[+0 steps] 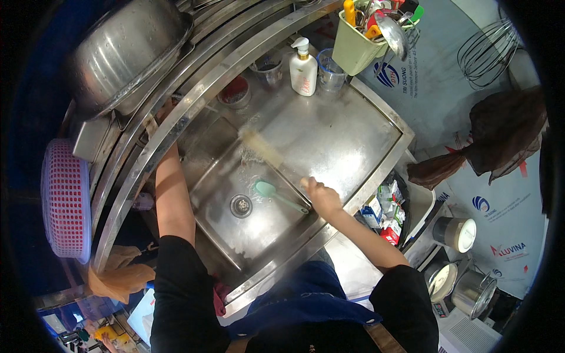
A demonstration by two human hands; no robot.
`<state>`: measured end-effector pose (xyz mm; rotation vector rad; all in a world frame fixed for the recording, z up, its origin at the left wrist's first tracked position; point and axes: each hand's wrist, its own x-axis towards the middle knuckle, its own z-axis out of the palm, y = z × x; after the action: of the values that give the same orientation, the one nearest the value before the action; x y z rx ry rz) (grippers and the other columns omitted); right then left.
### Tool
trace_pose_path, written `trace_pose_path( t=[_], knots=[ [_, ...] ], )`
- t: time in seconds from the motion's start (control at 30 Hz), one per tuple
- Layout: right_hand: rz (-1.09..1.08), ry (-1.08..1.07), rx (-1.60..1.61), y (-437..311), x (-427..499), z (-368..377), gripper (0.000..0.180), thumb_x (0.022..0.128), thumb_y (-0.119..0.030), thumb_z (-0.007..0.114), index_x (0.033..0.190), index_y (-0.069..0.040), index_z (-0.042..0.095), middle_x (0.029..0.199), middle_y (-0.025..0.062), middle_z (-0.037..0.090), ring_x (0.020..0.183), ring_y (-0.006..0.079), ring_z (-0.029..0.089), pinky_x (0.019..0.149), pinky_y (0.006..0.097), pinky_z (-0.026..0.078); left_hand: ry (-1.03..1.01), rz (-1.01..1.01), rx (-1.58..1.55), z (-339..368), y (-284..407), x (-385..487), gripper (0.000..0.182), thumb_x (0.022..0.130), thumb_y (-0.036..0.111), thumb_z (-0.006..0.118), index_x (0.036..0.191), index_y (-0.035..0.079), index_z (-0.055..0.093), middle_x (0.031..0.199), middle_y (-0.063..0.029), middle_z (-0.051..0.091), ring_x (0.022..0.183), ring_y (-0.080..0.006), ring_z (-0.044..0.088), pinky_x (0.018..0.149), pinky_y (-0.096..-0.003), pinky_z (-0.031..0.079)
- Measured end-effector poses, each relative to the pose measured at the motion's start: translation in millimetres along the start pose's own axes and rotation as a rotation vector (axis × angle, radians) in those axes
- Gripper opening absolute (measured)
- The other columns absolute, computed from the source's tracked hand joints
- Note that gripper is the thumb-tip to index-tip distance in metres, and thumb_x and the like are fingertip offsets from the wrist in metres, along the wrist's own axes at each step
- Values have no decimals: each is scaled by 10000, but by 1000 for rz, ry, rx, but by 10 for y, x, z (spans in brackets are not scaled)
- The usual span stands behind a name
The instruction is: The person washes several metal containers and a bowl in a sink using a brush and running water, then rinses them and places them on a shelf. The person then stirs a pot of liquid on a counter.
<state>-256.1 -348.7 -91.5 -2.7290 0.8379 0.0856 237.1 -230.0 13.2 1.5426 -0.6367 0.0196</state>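
My right hand [324,198] grips the handle end of a long beige utensil [267,150], blurred by motion, kind unclear. It crosses the sink's edge, and water splashes around its far end. My left hand [165,112] reaches up past the steel shelf rail [194,101], which hides most of it; I cannot tell what it touches. In the stainless steel sink basin [247,229], a mint-green spatula or spoon [265,189] lies between the round drain [241,206] and my right hand.
On the drainboard [340,128] stand a white pump bottle [303,73], clear plastic cups [332,73] and a green utensil holder [357,48]. A large steel bowl [128,53] and a purple-rimmed basket [66,198] sit left. A waste bin [421,212] with cartons stands right; a brown cloth [494,137] hangs above.
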Motion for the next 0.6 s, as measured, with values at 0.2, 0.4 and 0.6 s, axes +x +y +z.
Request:
trace_pose_path(
  t=[0.2, 0.4, 0.6],
  knots=[
    [489, 145, 8, 1082, -92, -402, 286, 973, -277, 408, 1021, 3, 439, 751, 221, 651, 650, 376, 674, 547, 459, 551, 1, 0, 5, -8, -65, 0, 527, 953, 288, 526, 1412, 106, 344, 1380, -139, 425, 1202, -284, 460, 1017, -413, 370],
    [639, 71, 12, 1063, -127, -258, 323, 997, -296, 364, 973, 12, 457, 775, 232, 669, 714, 370, 686, 642, 456, 560, -2, 0, 2, 50, -119, 76, 526, 953, 291, 525, 1413, 108, 346, 1384, -138, 423, 1208, -284, 456, 1020, -415, 368],
    [401, -68, 142, 471, -322, -279, 372, 992, -368, 386, 964, -5, 462, 760, 249, 655, 709, 415, 666, 629, 490, 542, -1, 6, 11, 18, -92, 84, 526, 953, 294, 525, 1413, 110, 347, 1387, -137, 421, 1213, -284, 453, 1023, -417, 366]
  ],
)
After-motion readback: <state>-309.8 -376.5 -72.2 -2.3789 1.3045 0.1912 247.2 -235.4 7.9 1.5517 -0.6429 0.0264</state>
